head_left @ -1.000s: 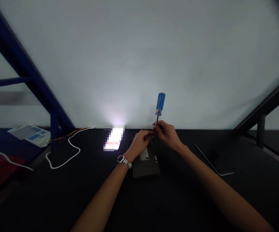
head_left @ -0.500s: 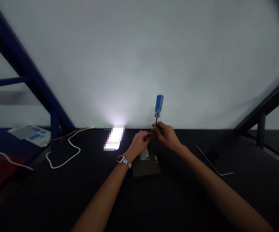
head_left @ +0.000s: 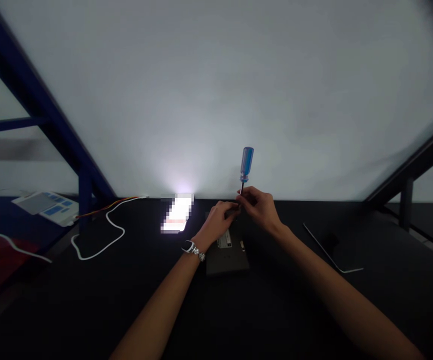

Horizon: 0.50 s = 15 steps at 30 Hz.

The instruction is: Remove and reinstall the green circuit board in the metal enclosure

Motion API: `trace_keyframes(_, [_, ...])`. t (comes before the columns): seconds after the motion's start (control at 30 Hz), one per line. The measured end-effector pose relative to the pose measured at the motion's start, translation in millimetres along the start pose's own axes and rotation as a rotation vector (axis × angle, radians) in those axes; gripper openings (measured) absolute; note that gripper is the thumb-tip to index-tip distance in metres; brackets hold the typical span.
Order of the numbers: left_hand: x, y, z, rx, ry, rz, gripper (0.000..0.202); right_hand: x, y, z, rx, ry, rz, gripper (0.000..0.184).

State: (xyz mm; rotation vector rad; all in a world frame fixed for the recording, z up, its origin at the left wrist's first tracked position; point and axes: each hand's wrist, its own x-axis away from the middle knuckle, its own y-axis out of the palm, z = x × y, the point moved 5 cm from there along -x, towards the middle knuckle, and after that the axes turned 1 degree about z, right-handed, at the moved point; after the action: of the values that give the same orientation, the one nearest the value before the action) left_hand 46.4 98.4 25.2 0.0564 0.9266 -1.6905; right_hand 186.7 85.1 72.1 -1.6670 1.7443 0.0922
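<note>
A screwdriver [head_left: 247, 161] with a clear and blue handle stands nearly upright, handle up. My right hand [head_left: 260, 206] pinches its metal shaft below the handle, between thumb and fingers. My left hand [head_left: 219, 220] lies over the far part of a dark, flat, box-shaped device [head_left: 227, 264], its fingertips closed at the lower shaft beside my right fingertips. A pale label [head_left: 224, 240] shows on the device below my left hand. The screwdriver's tip is too dark and covered to make out. A silver watch [head_left: 193, 249] is on my left wrist.
A bright, pixelated screen [head_left: 178, 214] lies left of my hands on the black table [head_left: 276, 310]. Further left are a white cable [head_left: 100, 254] and a white and blue panel [head_left: 47, 207]. A dark flat thing with a pale edge [head_left: 323, 250] lies right. A white wall [head_left: 216, 90] rises behind.
The screwdriver has turned a little about its length, its handle stripes now showing differently. My right hand has rolled slightly with the shaft. My left hand and the device have barely moved.
</note>
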Motion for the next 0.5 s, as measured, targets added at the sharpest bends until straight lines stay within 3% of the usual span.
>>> trace_keyframes(0.1, [2, 0.7, -4, 0.002, -0.008, -0.051, 0.023, 1, 2, -5, 0.048, -0.072, -0.026, 0.024])
trace_keyframes(0.2, [2, -0.5, -4, 0.025, -0.019, -0.030, 0.020, 1, 3, -7, 0.059, -0.104, -0.038, 0.029])
trace_keyframes(0.37, [-1, -0.7, 0, 0.048, -0.058, 0.062, 0.010, -1, 1, 3, 0.021, 0.018, -0.015, 0.020])
trace_keyframes(0.5, [-3, 2.1, -2, 0.010, -0.053, 0.082, 0.011, -2, 0, 7, 0.031, 0.018, -0.017, 0.018])
